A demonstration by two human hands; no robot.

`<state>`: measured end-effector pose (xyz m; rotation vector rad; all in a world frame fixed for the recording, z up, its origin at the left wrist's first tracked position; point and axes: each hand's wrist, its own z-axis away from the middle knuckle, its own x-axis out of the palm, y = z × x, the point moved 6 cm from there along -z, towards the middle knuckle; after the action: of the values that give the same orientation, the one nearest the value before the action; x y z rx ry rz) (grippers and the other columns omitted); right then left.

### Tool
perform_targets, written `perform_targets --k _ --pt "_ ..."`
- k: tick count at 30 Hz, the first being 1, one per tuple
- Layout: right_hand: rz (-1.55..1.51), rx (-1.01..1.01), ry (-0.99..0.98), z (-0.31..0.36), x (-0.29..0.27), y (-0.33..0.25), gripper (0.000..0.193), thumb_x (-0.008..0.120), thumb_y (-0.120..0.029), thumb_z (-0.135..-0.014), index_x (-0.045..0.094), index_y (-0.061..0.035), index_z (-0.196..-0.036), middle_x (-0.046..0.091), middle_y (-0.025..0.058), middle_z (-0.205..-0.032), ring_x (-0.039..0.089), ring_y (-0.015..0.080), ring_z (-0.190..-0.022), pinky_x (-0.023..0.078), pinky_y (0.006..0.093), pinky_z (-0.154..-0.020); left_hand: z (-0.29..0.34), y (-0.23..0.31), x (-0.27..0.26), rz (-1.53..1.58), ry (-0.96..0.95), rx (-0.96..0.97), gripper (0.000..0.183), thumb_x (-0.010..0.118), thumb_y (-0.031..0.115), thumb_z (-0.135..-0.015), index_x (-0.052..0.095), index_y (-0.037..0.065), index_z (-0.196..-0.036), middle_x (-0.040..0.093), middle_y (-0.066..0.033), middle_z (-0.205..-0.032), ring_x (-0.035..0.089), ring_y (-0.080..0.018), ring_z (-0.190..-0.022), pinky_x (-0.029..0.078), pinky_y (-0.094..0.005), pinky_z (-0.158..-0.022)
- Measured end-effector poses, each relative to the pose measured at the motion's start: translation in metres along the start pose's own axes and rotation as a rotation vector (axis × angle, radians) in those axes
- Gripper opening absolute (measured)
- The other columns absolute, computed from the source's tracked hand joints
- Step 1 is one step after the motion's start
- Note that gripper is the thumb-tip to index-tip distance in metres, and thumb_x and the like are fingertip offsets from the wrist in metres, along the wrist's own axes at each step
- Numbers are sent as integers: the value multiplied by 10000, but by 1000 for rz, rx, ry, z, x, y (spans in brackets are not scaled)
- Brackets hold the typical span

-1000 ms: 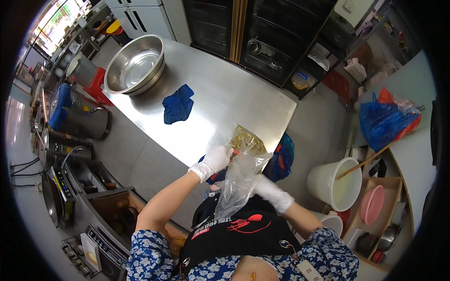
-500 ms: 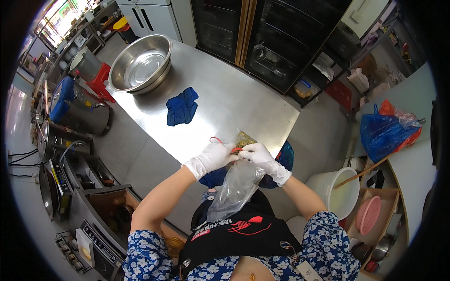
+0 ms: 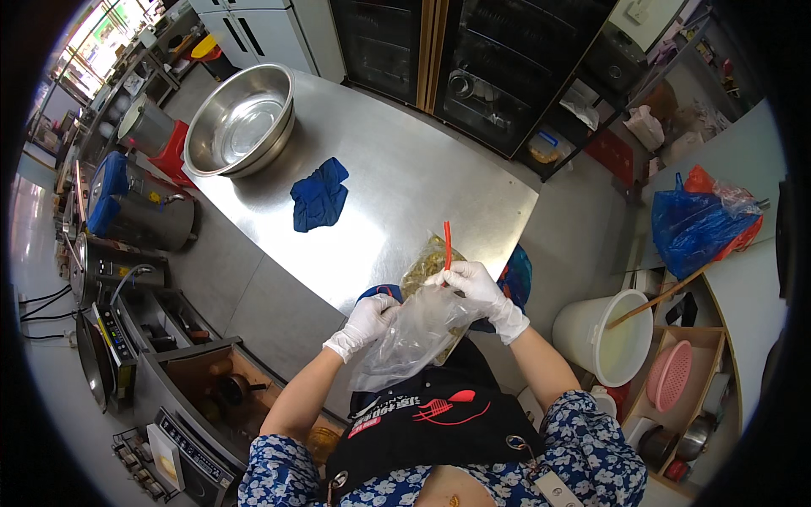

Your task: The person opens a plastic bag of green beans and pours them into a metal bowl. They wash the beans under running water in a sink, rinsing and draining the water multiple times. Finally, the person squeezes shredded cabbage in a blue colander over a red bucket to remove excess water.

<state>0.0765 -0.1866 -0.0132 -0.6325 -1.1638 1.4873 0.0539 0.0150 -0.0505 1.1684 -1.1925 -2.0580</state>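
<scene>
A clear plastic bag (image 3: 414, 342) hangs over the near edge of the steel table, its lower part against my apron. Greenish-yellow contents (image 3: 420, 272) fill the part lying at the table edge. My right hand (image 3: 473, 291), in a white glove, is closed on the bag's gathered part, with a red strip (image 3: 447, 245) standing up from its fingers. My left hand (image 3: 369, 325), gloved too, is closed at the bag's left side, fingertips pinching the loose plastic. A small red bit shows just above those fingers; what it belongs to is unclear.
On the steel table (image 3: 397, 169) lie a crumpled blue cloth (image 3: 319, 196) and a large metal basin (image 3: 241, 118). To my right stand a white bucket (image 3: 591, 338) with a wooden stick and a pink basket (image 3: 669, 376). An open drawer (image 3: 211, 380) is at left.
My hands have come apart; the left has moved down and left to the bag's side. The red strip now stands upright from the right hand, and more of the bag's contents show.
</scene>
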Motion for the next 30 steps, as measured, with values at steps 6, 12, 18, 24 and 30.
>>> perform_targets --k 6,12,18,24,30 --pt "131 154 -108 -4 0 -1 233 491 -132 -931 626 -1 -794 646 49 -760 608 112 -711 477 239 -629 -14 6 -11 -235 107 160 86 640 105 -809 659 22 -800 625 -161 -720 605 -326 -630 481 -364 -585" --pt "302 271 -42 -20 8 11 181 579 -133 -852 628 7 -748 591 48 -589 545 121 -535 438 264 -525 -21 75 -44 -838 176 653 119 600 121 -739 629 94 -851 546 -60 -704 579 -230 -691 467 -332 -622" --pt "581 184 -129 -20 15 7 225 600 -195 -844 681 7 -898 656 112 -716 610 197 -659 477 312 -658 -58 141 -25 -1131 -99 911 112 565 170 -731 573 105 -822 538 -34 -797 567 -185 -777 457 -293 -709" --pt "402 249 -30 -15 5 23 344 542 -304 -898 690 6 -898 652 120 -710 604 191 -673 470 319 -685 -82 158 -12 -713 59 757 302 568 133 -726 578 71 -1021 612 -74 -954 604 -250 -773 496 -376 -688" --pt "287 161 12 -18 5 26 312 526 -243 -902 651 6 -760 566 32 -589 518 110 -547 422 267 -548 -48 102 -8 59 160 -17 318 651 24 -787 551 6 -1089 641 -117 -816 625 -188 -700 494 -285 -641"
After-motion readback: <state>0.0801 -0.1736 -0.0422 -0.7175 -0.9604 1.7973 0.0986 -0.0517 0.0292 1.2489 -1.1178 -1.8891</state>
